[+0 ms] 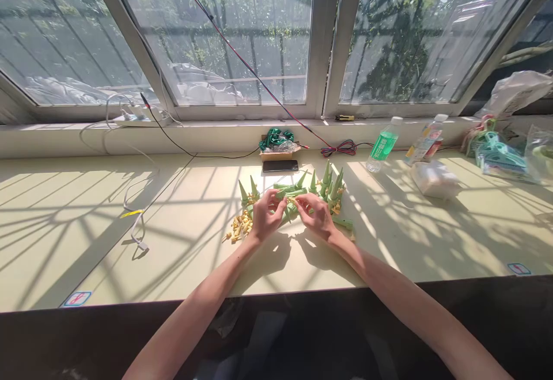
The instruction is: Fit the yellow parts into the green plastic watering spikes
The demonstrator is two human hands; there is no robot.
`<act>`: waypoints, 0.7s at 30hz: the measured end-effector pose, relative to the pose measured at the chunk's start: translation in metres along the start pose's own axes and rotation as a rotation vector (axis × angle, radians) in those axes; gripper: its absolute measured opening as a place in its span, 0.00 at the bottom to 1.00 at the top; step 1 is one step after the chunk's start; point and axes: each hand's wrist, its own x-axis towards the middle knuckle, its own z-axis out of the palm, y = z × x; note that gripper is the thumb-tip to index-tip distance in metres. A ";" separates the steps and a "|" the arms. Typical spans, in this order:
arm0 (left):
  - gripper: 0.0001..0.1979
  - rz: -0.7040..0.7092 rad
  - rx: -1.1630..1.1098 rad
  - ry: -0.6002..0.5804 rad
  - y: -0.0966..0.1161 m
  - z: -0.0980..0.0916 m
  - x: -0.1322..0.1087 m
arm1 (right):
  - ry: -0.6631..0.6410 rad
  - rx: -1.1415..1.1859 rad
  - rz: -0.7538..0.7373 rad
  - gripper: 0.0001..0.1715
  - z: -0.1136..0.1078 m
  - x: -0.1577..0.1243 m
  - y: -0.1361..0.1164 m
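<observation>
Over the table's middle, my left hand (268,214) and my right hand (317,214) meet fingertip to fingertip, both pinched. A light green pointed piece (280,194) shows at my left fingertips, partly hidden by the fingers. Between the hands, a small yellow piece (292,200) is pinched by my right fingers. Left of my left hand lies a heap of small yellow pieces (240,227). Green cones (334,185) with yellow pieces at their bases stand beyond my right hand, and two more green cones (247,190) stand at the left. Green sticks (289,190) lie behind my fingers.
A black phone (280,166) lies before a small box (279,152) holding green material. To the right stand a green-labelled bottle (383,145), another bottle (425,141) and a white tissue pack (435,178). A white cable (140,213) trails at left. Windows rise behind the sill.
</observation>
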 end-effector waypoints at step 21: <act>0.10 -0.047 -0.112 -0.057 -0.007 0.000 0.001 | 0.049 0.081 0.054 0.10 -0.001 -0.001 -0.002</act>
